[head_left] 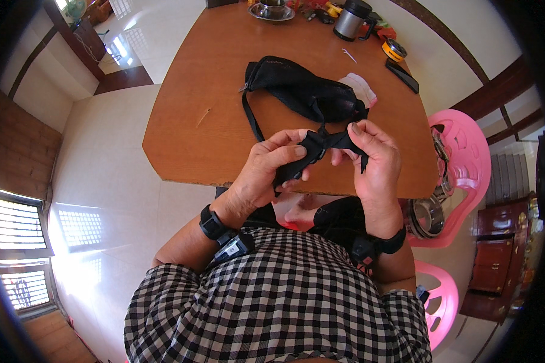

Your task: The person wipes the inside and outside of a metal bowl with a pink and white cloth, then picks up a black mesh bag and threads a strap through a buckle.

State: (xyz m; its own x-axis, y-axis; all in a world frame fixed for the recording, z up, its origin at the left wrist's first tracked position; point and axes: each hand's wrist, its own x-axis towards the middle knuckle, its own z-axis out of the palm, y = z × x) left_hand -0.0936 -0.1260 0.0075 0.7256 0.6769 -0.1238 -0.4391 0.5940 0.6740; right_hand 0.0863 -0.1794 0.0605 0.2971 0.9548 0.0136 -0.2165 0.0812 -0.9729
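Pinching a black strap (312, 145) near the bag (300, 88) with left fingers (286, 155) and right fingers (363, 138)

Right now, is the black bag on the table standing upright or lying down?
Lying down: the black bag is stretched out along the table, while the left hand and right hand hold a black strap.

Pale cloth (363, 88) partly hidden by the black bag (297, 88).
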